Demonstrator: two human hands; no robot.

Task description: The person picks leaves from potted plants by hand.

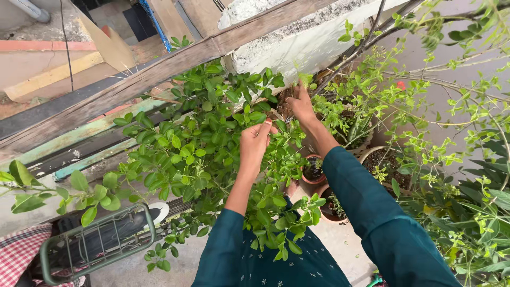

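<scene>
The right hand [300,104] pinches into the soil at one o'clock of the left hand [255,142], which loosely grips a leafy bush [196,143]

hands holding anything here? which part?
Left hand grips the leafy shrub by a small top sprig, pinched between fingertips. Right hand reaches into the foliage by the soil of a pot; whether it holds anything cannot be told.

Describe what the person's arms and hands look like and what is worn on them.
Both arms wear loose dark teal fabric sleeves pushed up to around the elbows, leaving forearms bare. The left hand and right hand are bare, without gloves; no rings or bracelets show. The matching teal garment front carries small pale dots.
</scene>
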